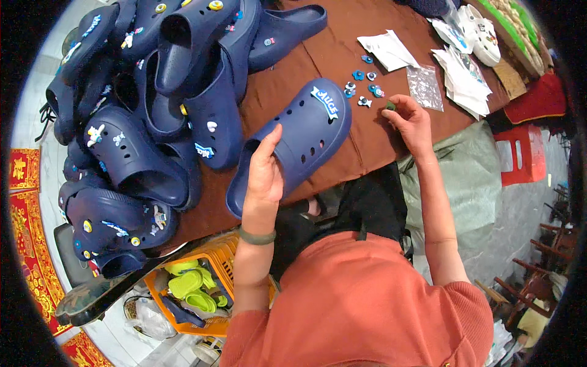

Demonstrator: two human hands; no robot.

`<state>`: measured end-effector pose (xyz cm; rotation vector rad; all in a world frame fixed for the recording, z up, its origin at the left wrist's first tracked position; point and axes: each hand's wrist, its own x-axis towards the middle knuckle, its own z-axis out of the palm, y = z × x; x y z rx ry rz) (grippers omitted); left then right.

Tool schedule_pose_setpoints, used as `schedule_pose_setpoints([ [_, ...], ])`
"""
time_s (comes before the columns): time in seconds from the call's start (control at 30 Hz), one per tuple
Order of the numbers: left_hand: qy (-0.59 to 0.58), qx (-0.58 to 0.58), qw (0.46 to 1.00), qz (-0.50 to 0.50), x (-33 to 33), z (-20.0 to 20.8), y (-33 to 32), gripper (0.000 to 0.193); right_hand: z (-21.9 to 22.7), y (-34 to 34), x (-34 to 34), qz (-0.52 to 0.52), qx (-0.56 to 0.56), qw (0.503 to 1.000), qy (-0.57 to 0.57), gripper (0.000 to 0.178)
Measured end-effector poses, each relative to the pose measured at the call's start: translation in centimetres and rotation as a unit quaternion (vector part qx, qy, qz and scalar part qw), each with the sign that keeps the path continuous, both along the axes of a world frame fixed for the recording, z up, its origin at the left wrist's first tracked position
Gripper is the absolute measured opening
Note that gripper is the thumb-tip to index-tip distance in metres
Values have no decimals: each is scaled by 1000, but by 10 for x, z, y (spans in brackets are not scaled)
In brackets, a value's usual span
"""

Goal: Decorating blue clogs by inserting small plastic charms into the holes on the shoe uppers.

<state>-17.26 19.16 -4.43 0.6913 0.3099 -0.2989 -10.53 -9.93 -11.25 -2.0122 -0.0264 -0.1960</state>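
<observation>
A navy blue clog (pixel 299 137) with holes in its upper is held at its open heel end by my left hand (pixel 265 171), the thumb lying over the strap side. One blue-and-white letter charm (pixel 325 103) sits near the clog's toe. Pinched between the thumb and fingers of my right hand (pixel 411 125) is a small dark green piece (pixel 390 106), too small to name surely. Just left of that hand, several loose shoe charms (pixel 358 75) in blue and white lie scattered on the brown cloth (pixel 336 46).
Navy clogs with charms (pixel 143 150) are heaped on the left. White paper packets (pixel 388 50), a clear plastic bag (pixel 425 85) and white clogs (pixel 480 37) lie at the far right. Below the table stand an orange crate (pixel 223 269) of lime-green clogs and a red stool (pixel 523 156).
</observation>
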Motion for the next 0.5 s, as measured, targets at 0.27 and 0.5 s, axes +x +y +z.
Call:
schedule_pose_setpoints([
  [0.27, -23, 31, 999, 4, 1, -3, -1, 46, 22, 79, -45, 136, 278, 951, -16, 18],
  [0.5, -19, 63, 998, 25, -4, 2, -6, 44, 10, 110, -50, 142, 72, 944, -288, 24],
])
